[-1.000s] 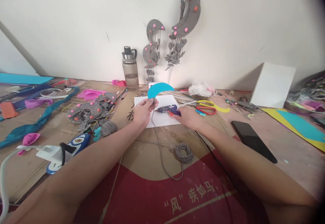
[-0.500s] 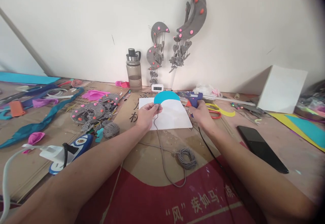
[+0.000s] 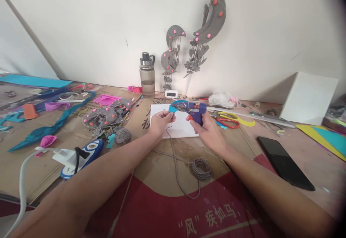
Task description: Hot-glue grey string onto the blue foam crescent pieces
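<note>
My left hand (image 3: 160, 123) pinches a blue crescent-shaped piece (image 3: 172, 108) together with the end of a grey cord (image 3: 174, 158). The cord trails down to a loose coil (image 3: 201, 169) on the cardboard. My right hand (image 3: 210, 128) is wrapped round a blue glue gun (image 3: 198, 112), a finger by its orange trigger. Its nozzle points left, over the crescent and close to my left fingertips; whether they touch I cannot tell. Beneath both hands lies a white sheet (image 3: 183, 129). The gun hides part of the crescent.
Scissors (image 3: 229, 120) and a phone (image 3: 283, 162) lie to the right. A bottle (image 3: 147, 77) and small clock (image 3: 171, 93) stand by the wall, below hanging grey moon ornaments (image 3: 175, 32). Yarn (image 3: 123, 136), another grey ornament (image 3: 104, 117) and a power strip (image 3: 92, 155) are left.
My right hand has raised the glue gun and brought it left, so its nozzle now lies over the crescent. My left hand keeps its pinch. The whole view has shifted slightly.
</note>
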Demonstrator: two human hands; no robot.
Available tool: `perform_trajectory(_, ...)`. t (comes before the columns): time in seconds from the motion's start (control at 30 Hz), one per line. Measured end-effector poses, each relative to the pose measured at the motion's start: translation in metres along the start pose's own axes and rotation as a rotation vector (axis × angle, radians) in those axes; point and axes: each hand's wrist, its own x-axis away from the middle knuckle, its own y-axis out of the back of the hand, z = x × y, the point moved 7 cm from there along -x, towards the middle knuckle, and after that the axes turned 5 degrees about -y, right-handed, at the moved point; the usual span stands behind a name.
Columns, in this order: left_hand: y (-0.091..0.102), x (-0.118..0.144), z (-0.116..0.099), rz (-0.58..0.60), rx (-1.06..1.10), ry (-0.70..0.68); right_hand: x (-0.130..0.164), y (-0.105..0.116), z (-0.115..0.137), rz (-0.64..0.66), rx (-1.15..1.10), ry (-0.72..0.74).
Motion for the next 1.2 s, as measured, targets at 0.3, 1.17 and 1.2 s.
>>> perform_trajectory(0.3, 0.0, -0.002, 0.002, -0.012, 0.009, -0.002, 0.0, 0.0, 0.003, -0.019, 0.37, 0.021)
perform_trajectory(1.17, 0.002, 0.001, 0.0, 0.007, -0.159, -0.024, -0.001, -0.01, -0.011, 0.001, 0.499, -0.033)
perform_trajectory(1.2, 0.002, 0.001, 0.0, 0.007, -0.159, -0.029, -0.001, -0.01, -0.011, 0.0, 0.508, -0.036)
